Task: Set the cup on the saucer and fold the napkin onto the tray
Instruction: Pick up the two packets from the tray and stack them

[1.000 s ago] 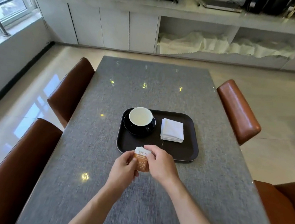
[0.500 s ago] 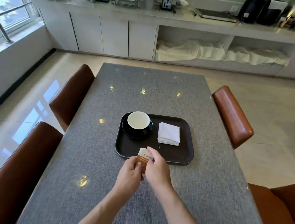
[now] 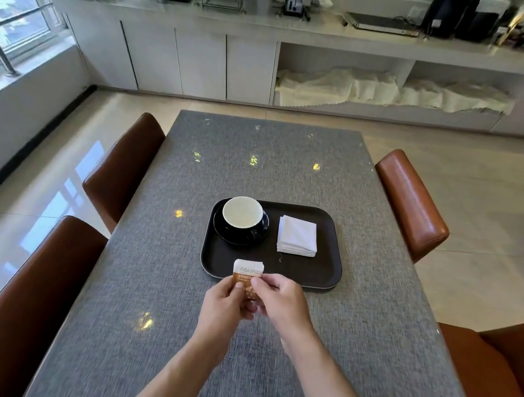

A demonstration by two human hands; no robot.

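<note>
Cup [image 3: 242,212] and saucer [image 3: 237,233] already sit together on the dark tray [image 3: 327,271], just beyond the person's hands, with the folded white napkin [image 3: 297,240] lying flat on the tray beside them, ahead and slightly right of the right hand [image 3: 281,301]. Both parts of the named task look done, judging by how things lie. The left hand [image 3: 225,303] and the right hand are each closed in a pinch on a small sachet [image 3: 247,276], held upright between them over the grey table [image 3: 146,283] at the tray's near rim. Its white upper band carries a logo that appears to read "taikoo" (the smaller line on the orange-brown lower half is too fine to make out). The step in hand seems to be tearing or placing this packet. To do it well, the fingers should grip close to the top edge on either side and pull apart in a short, controlled motion, keeping the sachet upright and over the tray so that any spill lands there, not on the table, and clear of the napkin.
</note>
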